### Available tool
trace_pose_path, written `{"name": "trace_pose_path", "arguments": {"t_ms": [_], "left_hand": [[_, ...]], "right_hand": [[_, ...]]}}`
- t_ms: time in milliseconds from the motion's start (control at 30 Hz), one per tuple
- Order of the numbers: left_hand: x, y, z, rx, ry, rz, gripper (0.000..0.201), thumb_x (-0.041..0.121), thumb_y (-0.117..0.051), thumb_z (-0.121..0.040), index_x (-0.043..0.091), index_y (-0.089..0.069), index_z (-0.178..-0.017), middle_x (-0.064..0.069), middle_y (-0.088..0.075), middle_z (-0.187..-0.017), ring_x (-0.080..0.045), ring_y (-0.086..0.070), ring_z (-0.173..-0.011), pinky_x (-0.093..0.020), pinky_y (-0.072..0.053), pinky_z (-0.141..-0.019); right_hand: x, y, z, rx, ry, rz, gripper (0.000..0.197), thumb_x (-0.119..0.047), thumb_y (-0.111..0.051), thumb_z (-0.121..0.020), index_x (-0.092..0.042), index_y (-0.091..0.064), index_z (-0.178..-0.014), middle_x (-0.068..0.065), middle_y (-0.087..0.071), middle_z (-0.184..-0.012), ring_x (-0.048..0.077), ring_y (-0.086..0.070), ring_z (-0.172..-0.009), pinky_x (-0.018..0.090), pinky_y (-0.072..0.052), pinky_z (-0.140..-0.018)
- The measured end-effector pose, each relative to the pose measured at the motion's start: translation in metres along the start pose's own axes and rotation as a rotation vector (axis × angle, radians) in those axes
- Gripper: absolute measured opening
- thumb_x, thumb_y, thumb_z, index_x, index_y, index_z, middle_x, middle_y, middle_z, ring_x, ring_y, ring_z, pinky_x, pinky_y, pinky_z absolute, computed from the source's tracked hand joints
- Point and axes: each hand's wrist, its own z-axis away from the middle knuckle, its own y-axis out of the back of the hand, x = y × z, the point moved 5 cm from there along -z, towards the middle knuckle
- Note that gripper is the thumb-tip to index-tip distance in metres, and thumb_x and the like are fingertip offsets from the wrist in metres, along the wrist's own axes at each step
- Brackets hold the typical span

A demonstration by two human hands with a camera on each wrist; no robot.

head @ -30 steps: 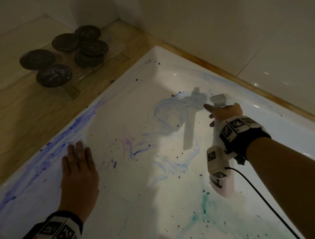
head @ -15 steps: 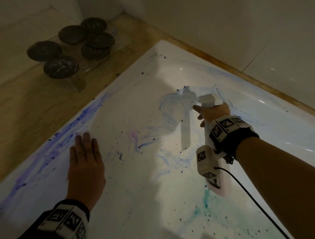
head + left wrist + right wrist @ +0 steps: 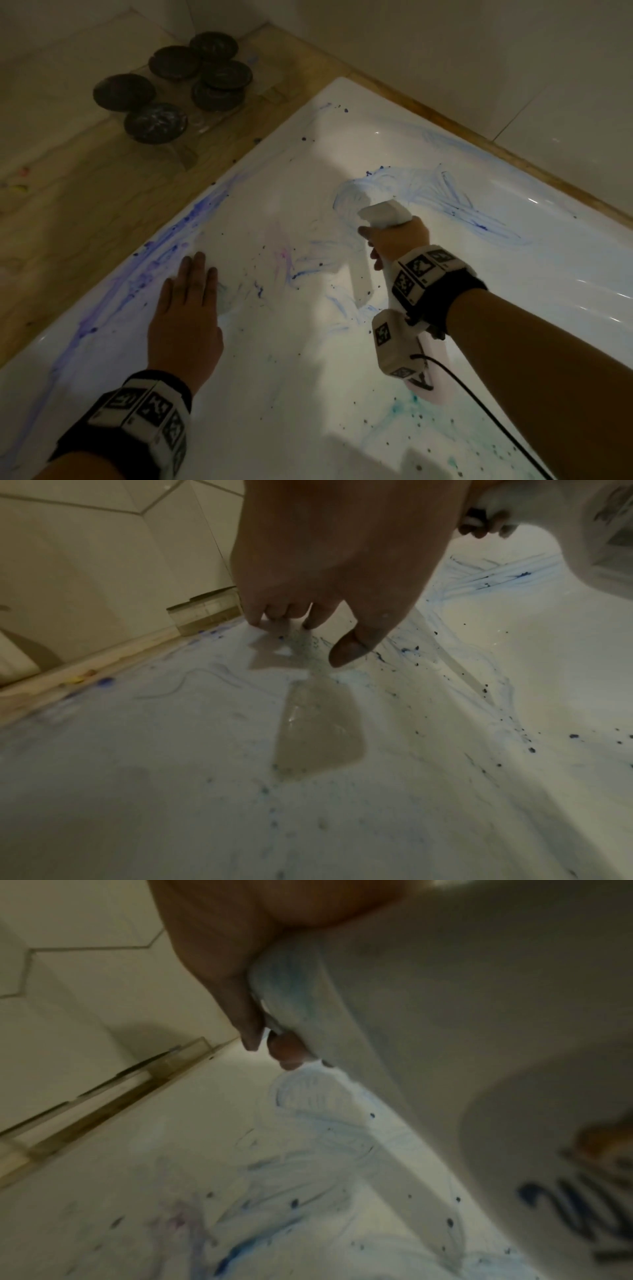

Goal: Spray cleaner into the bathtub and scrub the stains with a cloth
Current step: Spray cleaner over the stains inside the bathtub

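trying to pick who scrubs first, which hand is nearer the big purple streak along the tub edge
Left. The left hand lies flat on the tub right beside the purple streak. The right hand grips the spray bottle farther away, over the blue smears.

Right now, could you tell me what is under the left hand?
The left hand lies flat on the white bathtub wall, beside blue stains. No cloth shows; the surface under the palm is covered.

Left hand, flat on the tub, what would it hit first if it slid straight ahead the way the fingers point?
Probably the purple-blue stain streak just beyond the left hand, then the white bathtub's rim; depth is uncertain.
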Motion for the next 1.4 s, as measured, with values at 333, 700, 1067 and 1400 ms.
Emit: {"name": "trace_pose_path", "arguments": {"t_ms": [333, 700, 1067, 1400], "left_hand": [[-0.002, 0.021, 0.038, -0.245, 0.048, -0.179, 0.065, 0.03, -0.031, -0.098, 0.008, 0.002, -0.149, -0.011, 0.013, -0.156, -0.024, 0.008, -0.145, -0.042, 0.005, -0.117], [-0.025, 0.03, 0.103, -0.371, 0.063, -0.194, 0.066, 0.036, -0.03, -0.098, 0.008, 0.001, -0.149, -0.01, 0.008, -0.157, -0.022, 0.004, -0.146, -0.047, 0.009, -0.115], [-0.056, 0.032, 0.158, -0.419, 0.126, -0.15, 0.067, 0.035, -0.029, -0.099, 0.005, 0.004, -0.149, -0.011, 0.01, -0.157, -0.022, 0.004, -0.145, -0.046, 0.007, -0.115], [-0.094, 0.008, 0.208, -0.327, 0.522, 0.206, 0.071, 0.03, -0.034, -0.097, -0.003, 0.005, -0.146, -0.019, 0.004, -0.155, -0.029, -0.002, -0.145, -0.039, -0.012, -0.117]], "right_hand": [[0.003, -0.057, 0.077, -0.269, 0.146, 0.014, 0.034, -0.03, -0.076, -0.075, -0.007, -0.065, -0.097, 0.008, -0.063, -0.076, 0.011, -0.051, -0.037, 0.03, -0.05, -0.058], [0.012, -0.091, 0.141, -0.412, 0.157, 0.135, 0.026, -0.037, -0.072, -0.077, -0.018, -0.055, -0.074, -0.007, -0.052, -0.035, 0.012, -0.054, -0.052, 0.02, -0.042, -0.052], [0.013, -0.112, 0.197, -0.449, 0.269, 0.156, 0.025, -0.03, -0.076, -0.075, -0.011, -0.061, -0.081, -0.002, -0.06, -0.056, 0.01, -0.053, -0.038, 0.033, -0.054, -0.061], [0.019, -0.137, 0.262, -0.775, 0.494, 0.138, 0.043, -0.023, -0.079, -0.071, -0.015, -0.064, -0.111, 0.003, -0.064, -0.092, 0.035, -0.061, -0.071, 0.033, -0.051, -0.056]]}}
